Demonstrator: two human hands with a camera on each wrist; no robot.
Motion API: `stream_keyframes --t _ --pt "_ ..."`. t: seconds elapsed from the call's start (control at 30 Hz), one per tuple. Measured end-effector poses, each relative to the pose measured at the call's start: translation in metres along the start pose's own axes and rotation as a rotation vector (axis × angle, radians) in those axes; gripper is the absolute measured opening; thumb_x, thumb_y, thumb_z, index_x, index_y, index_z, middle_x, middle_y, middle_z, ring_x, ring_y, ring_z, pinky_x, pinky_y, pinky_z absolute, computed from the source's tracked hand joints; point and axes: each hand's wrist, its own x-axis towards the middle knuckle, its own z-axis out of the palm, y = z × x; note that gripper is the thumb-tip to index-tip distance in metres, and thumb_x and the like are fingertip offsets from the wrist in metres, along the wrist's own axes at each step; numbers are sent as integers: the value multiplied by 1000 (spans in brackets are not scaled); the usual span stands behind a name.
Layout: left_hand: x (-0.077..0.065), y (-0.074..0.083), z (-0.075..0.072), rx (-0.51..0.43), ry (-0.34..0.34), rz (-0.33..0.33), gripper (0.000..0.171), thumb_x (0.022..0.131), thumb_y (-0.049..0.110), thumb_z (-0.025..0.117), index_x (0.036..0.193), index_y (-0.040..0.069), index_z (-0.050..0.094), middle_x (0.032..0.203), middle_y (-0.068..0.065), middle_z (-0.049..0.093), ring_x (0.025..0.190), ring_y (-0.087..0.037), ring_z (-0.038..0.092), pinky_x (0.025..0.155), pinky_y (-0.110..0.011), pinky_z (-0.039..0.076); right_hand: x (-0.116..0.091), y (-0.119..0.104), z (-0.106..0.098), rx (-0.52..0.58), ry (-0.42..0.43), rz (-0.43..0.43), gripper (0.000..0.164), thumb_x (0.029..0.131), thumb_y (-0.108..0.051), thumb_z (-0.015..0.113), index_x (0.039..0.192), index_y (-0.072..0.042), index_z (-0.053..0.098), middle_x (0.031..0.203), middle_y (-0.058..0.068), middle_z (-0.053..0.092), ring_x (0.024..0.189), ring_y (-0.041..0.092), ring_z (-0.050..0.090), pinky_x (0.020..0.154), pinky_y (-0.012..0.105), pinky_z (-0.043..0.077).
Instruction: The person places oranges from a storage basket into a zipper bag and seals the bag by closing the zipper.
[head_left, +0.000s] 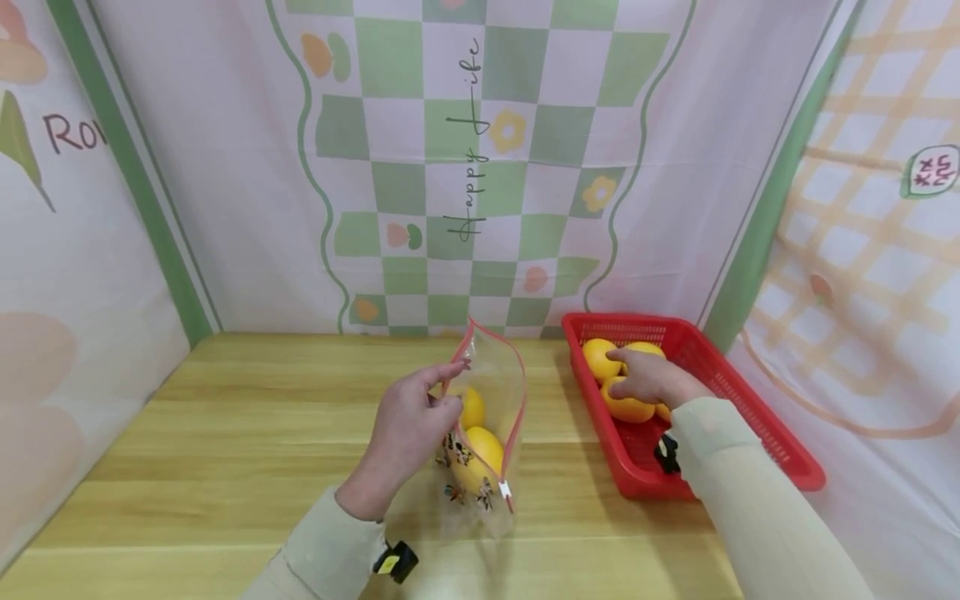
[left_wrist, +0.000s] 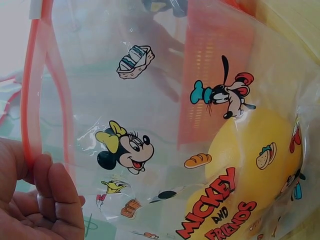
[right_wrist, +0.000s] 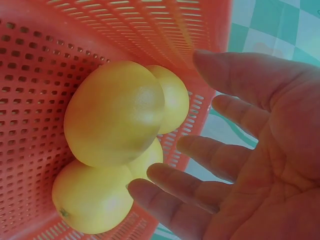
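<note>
One “MICKEY AND FRIENDS” bag (left_wrist: 145, 150) in a pinch of left fingers (left_wrist: 65, 195), right fingers (right_wrist: 215, 156) loose near yellow fruit (right_wrist: 116, 115).

Green-checked cloth (head_left: 517, 142) hangs behind a tabletop (head_left: 285, 425), seemingly of wood.

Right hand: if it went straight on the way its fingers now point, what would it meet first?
The right hand would probably meet a yellow fruit in the red basket; depth leaves unclear which one.

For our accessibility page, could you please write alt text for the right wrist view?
An empty, outstretched right hand is near four yellow fruits in a red basket with perforated walls. Part of a green-and-white checked cloth shows behind.
</note>
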Motion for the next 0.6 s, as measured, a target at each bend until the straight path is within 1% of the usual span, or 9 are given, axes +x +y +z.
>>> stream_keyframes --t 0.17,0.43,0.6 --pt "0 -1 -1 3 3 -7 49 90 7 57 137 12 70 48 5 47 38 -7 26 38 -21 24 3 1 2 -5 -16 -6 76 93 -19 72 159 -1 38 150 33 48 128 46 50 106 68 45" --pt "0 -2 -2 9 11 -20 48 90 8 58 136 14 70 47 7 40 39 -9 27 38 -21 24 8 3 5 24 -33 24 81 90 -20 76 160 -4 38 152 31 46 131 47 45 103 66 49" --pt "1 -2 -1 6 11 -28 47 90 8 59 136 14 70 46 8 39 40 -11 27 38 -21 24 11 4 7 -7 -29 15 80 88 -17 76 158 -1 41 149 32 49 127 46 48 105 68 45"
